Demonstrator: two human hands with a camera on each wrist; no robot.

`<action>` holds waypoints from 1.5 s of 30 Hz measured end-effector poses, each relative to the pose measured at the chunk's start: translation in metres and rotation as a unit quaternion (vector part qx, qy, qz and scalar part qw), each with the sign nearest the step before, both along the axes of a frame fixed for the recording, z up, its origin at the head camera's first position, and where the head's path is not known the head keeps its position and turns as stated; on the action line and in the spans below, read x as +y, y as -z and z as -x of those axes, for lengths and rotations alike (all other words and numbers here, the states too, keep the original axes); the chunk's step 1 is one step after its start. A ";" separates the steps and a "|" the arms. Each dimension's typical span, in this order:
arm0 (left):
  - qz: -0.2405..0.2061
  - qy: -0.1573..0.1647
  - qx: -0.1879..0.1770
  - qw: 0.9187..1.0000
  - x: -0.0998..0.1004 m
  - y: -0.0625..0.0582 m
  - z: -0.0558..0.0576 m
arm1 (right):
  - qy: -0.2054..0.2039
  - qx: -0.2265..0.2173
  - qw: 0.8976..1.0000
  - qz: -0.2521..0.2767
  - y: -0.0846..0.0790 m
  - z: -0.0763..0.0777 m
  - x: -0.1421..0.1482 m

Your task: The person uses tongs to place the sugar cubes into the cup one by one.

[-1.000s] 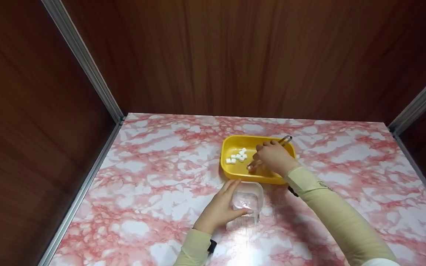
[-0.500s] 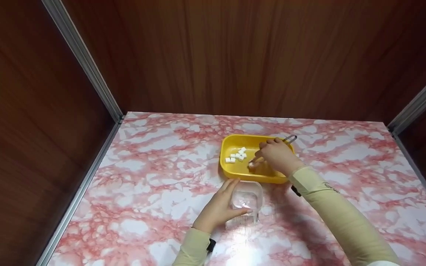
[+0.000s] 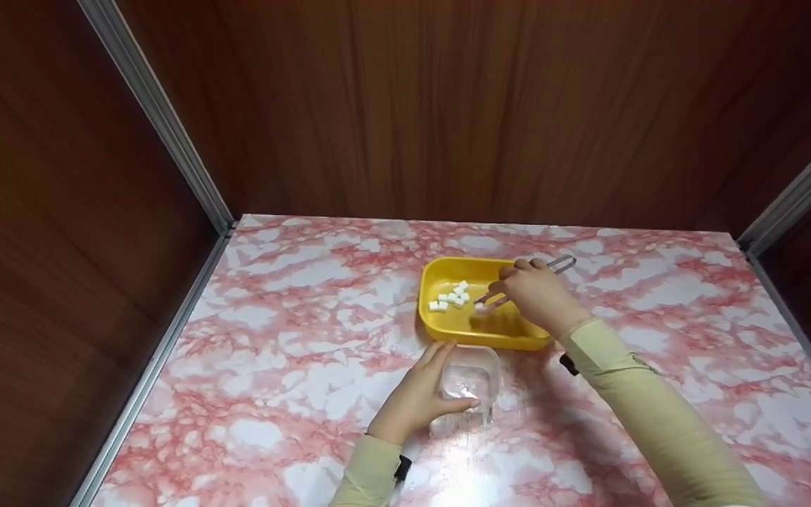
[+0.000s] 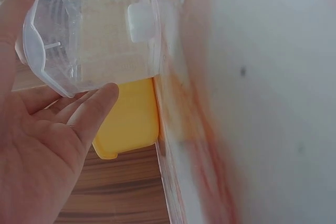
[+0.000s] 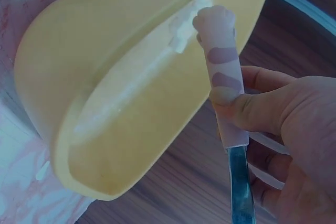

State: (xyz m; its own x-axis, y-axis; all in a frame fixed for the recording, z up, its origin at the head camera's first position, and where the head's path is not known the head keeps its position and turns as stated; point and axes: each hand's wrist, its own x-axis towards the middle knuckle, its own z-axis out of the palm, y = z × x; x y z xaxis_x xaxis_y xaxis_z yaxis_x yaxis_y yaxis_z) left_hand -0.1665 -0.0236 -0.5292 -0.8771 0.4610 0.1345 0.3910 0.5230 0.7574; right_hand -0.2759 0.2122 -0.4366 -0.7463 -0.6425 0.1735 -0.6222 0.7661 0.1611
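Note:
My right hand (image 3: 541, 294) pinches a pair of metal tongs (image 5: 241, 177) with a pink, paw-shaped grip end, thumb laid along the pink sleeve. Their tips reach into a yellow plastic tub (image 3: 455, 334), and a small white cube (image 3: 479, 307) shows at them. Several more white cubes (image 3: 452, 298) lie loosely grouped on the tub's left floor. In front of the tub, my left hand (image 3: 416, 396) grips a clear plastic container (image 3: 490, 370), thumb on the near side, fingers along the left and far sides. A whitish square patch (image 4: 142, 22) shows on the container; I cannot tell what it is.
A table (image 3: 293, 317) with a pink-and-white marbled top lies under everything. Behind it rises a brown wood-grain panel (image 3: 405, 113), with another panel (image 3: 60, 232) on the left. Metal rails (image 3: 166, 105) run along the corners.
My right hand has drawn back a little to the right, and the tongs' tips have risen with the white cube. My left hand and the clear container stay put.

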 end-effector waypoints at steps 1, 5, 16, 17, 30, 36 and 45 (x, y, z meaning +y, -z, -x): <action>-0.001 -0.001 0.002 1.000 0.000 0.000 0.000 | 0.001 0.001 1.000 -0.001 -0.001 -0.001 0.000; 0.000 -0.002 0.004 1.000 0.000 0.000 0.000 | 0.001 0.005 1.000 0.001 -0.006 -0.004 0.002; 0.000 -0.005 -0.001 1.000 -0.001 -0.001 -0.001 | -0.003 0.013 1.000 0.019 -0.017 -0.018 0.005; 0.000 -0.005 -0.001 1.000 -0.001 -0.001 -0.001 | -0.004 0.014 1.000 0.021 -0.018 -0.019 0.005; 0.004 -0.006 -0.011 1.000 -0.001 -0.002 0.000 | -0.007 0.021 0.999 0.026 -0.032 -0.035 0.008; 0.006 -0.008 -0.012 1.000 -0.001 -0.002 0.000 | -0.017 0.028 0.999 0.021 -0.034 -0.052 0.007; 0.006 -0.009 -0.011 1.000 0.001 -0.001 0.000 | -0.027 0.028 0.999 0.027 -0.029 -0.070 0.003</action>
State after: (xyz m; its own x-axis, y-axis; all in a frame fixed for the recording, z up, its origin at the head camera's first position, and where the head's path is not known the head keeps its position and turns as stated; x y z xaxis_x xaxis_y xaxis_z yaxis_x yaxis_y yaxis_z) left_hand -0.1664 -0.0231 -0.5281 -0.8878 0.4472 0.1090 0.3647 0.5390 0.7593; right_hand -0.2055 0.2151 -0.4073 -0.6982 -0.6710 0.2497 -0.6544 0.7396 0.1573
